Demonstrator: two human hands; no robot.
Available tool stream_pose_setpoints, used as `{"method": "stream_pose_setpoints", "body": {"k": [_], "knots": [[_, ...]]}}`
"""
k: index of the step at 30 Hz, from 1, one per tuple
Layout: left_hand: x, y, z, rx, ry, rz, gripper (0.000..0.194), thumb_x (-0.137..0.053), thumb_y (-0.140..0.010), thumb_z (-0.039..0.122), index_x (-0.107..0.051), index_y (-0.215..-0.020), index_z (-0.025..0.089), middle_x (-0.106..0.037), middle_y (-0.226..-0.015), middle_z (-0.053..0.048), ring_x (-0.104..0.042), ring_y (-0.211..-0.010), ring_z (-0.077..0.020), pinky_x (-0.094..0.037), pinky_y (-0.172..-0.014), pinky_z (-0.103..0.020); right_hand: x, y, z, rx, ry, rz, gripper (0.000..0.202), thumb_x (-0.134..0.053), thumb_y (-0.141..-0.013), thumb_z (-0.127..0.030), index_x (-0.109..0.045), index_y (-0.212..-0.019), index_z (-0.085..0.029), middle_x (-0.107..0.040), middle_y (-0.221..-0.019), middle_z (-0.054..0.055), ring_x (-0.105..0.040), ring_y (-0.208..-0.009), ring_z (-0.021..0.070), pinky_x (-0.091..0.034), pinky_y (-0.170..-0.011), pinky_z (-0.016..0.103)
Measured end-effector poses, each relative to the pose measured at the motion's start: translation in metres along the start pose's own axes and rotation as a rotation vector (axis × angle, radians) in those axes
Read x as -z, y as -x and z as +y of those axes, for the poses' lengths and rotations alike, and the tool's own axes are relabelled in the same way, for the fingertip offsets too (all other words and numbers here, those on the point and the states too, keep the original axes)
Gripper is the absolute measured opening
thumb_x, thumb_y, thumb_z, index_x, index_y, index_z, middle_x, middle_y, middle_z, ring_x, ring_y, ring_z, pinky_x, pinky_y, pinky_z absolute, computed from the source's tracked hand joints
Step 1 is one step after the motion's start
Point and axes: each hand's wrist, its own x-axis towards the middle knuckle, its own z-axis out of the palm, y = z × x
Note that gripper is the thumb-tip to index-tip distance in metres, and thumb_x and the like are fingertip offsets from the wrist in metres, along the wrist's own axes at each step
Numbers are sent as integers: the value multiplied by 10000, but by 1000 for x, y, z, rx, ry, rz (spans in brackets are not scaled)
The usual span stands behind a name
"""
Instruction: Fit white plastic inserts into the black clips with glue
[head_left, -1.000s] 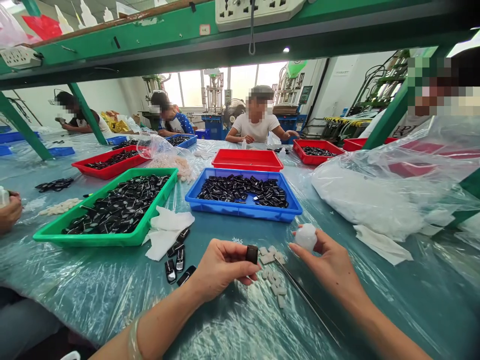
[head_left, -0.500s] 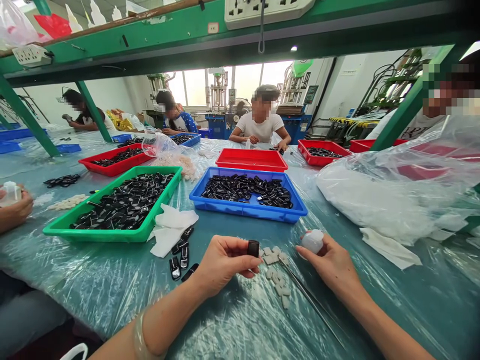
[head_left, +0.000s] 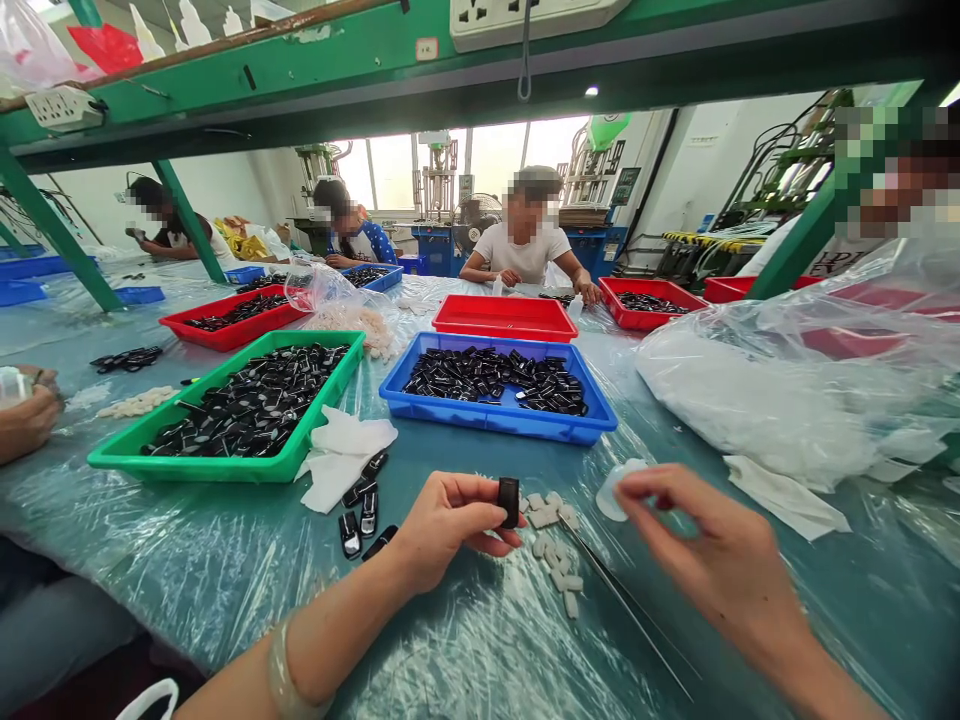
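Note:
My left hand (head_left: 457, 520) is closed, pinching a small glossy black rectangular piece (head_left: 508, 502) upright between thumb and fingers. On the right, a translucent white bottle (head_left: 611, 497) lies on the table, partly hidden behind my right hand (head_left: 697, 530). The thumb and index finger of that hand are loosely curled with a gap between them. Their tips overlap the bottle's edge; whether they still touch it is unclear. Between the hands are several small whitish pads (head_left: 555, 560). Metal tweezers (head_left: 626, 600) lie beside them, tips by the pads.
A blue tray (head_left: 495, 425) and a green tray (head_left: 187, 468) hold black pieces. Loose black pieces (head_left: 367, 510) and white cloth (head_left: 341, 450) lie left. A red tray (head_left: 502, 320) stands beyond. Right are a plastic bag (head_left: 765, 400) and a co-worker's hand (head_left: 30, 415) is far left.
My right hand has drawn back to the right from around the bottle, its grip loosened. My left hand has tilted the black piece more upright. Across the table, a co-worker's hand has moved right.

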Motion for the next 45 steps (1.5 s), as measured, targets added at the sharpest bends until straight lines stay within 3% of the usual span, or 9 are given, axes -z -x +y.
{"method": "stream_pose_setpoints", "body": {"k": [3,6,10,21,31,35,38,45], "knots": [[0,0,0,9,14,-8,244,-692,-592,228,-718,-788,85,-697,-765,-104,-640,-611,-154,-500,-555,-227,1,5,-13,124,-57,-395,191,-458,-825,-128,-519,-669,-220,-570,-635,-10,-530,-524,120,-423,-478,225],[0,0,1,15,10,-11,250,-692,-600,232,-720,-803,90,-701,-783,-109,-641,-626,-156,-500,-568,-234,-4,11,-18,155,0,-569,227,-448,-774,-48,-522,-641,-216,-582,-670,-9,-551,-535,118,-413,-466,210],[-1,1,2,19,9,-21,245,-688,-604,246,-718,-783,81,-702,-786,-125,-637,-623,-154,-496,-561,-230,-9,16,-18,161,66,-683,256,-450,-731,-7,-522,-593,-210,-581,-682,-10,-568,-547,111,-414,-489,200],[0,0,-3,13,-1,-31,295,-751,-602,293,-721,-813,90,-690,-778,-107,-638,-642,-150,-505,-565,-219,-18,21,-11,87,143,-776,228,-413,-785,-20,-475,-658,-199,-592,-733,21,-572,-609,137,-441,-547,230],[-5,2,-5,8,-43,-87,243,-791,-549,217,-741,-760,108,-662,-706,-65,-576,-617,-123,-472,-572,-227,-19,29,-9,207,161,-703,225,-341,-842,-55,-458,-714,-198,-580,-734,45,-571,-628,155,-452,-565,255],[-4,1,-9,-18,-65,-124,225,-778,-561,191,-747,-771,115,-642,-656,-48,-553,-590,-112,-463,-569,-233,-16,25,-10,123,144,-683,200,-372,-830,-76,-466,-702,-198,-574,-649,14,-534,-535,143,-397,-500,249],[-4,0,-9,-19,-79,-130,221,-773,-562,174,-748,-774,117,-649,-664,-49,-541,-572,-102,-461,-565,-233,-11,17,-17,9,-5,-632,186,-423,-817,-96,-493,-677,-197,-576,-610,-10,-529,-524,125,-387,-498,229],[-5,1,-10,-21,-104,-162,194,-750,-575,143,-753,-768,130,-645,-658,-41,-529,-553,-95,-458,-561,-238,-2,5,-37,-103,-414,-294,131,-567,-808,-191,-636,-697,-197,-639,-657,-6,-581,-582,118,-447,-530,205]]}}
